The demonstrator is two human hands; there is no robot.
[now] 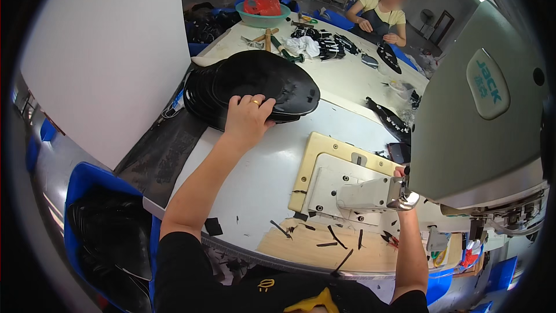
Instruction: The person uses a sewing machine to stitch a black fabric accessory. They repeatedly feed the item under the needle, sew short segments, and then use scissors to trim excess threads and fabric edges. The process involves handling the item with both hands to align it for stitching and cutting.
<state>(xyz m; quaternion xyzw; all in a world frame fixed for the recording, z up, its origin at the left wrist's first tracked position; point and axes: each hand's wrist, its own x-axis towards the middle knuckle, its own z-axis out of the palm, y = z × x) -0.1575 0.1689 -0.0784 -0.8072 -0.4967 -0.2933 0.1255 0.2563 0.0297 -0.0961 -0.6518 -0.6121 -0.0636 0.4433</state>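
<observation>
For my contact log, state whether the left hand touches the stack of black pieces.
Touching: the head view shows the left hand, fingers over the near edge of the stack of black pieces.

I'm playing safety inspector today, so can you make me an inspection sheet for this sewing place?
Surface: white worktable, with a wood-coloured strip along its near edge.
Job's things: stack of shiny black pieces at left; grey-green sewing machine at right.
Clutter: black scraps on the strip; a red-handled tool among them.
Left hand: fingers on the stack's near edge; grip unclear.
Right hand: mostly hidden behind the machine; hold unclear.
Cables: something cord-like, blue and white, left of the stack; too small to be sure.
Surroundings: co-worker across the table; blue bin of black pieces, lower left.
</observation>
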